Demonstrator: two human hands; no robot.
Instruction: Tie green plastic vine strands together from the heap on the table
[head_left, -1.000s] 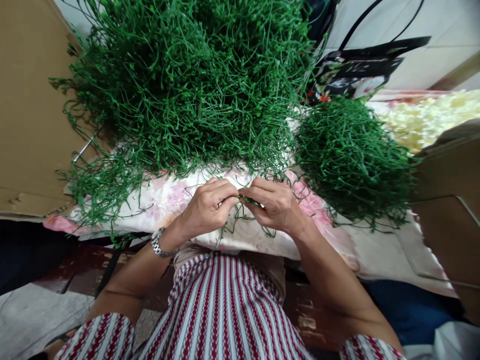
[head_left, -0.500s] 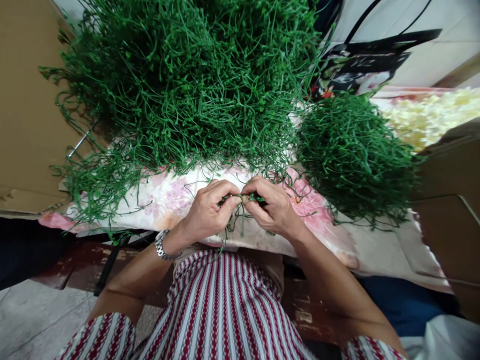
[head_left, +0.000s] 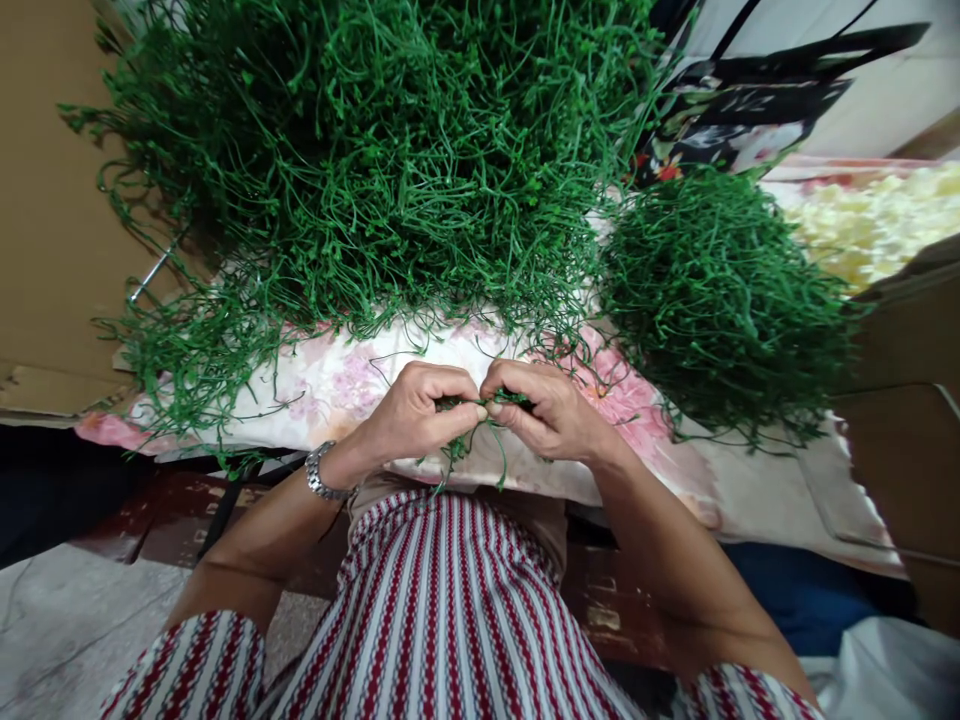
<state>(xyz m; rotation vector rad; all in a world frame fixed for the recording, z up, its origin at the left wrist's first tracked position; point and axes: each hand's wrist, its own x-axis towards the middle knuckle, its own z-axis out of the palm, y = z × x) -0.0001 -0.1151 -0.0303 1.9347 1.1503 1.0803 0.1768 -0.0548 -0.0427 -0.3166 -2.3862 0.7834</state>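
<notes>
My left hand point(head_left: 416, 412) and my right hand point(head_left: 551, 410) meet fingertip to fingertip over the near edge of the floral cloth point(head_left: 337, 375). Each is closed in a pinch on thin green plastic stems point(head_left: 457, 450), whose loose ends hang below the fingers. More green shows inside both curled palms, partly hidden. Behind my hands rises a large heap of green artificial stems point(head_left: 390, 180) with small branching tips. To the right lies a smaller heap point(head_left: 724, 300) of similar stems.
Cardboard point(head_left: 52, 220) stands at the left, with a thin metal rod point(head_left: 159, 265) beside it. At the right are another cardboard box point(head_left: 900, 440) and pale yellow petal-like pieces point(head_left: 877, 225). A black floral bag point(head_left: 750, 125) sits at the back right.
Both hands stay pinched together at nearly the same spot. The hanging stem ends have shifted, one now curving out below my right fingers. The view has tilted slightly.
</notes>
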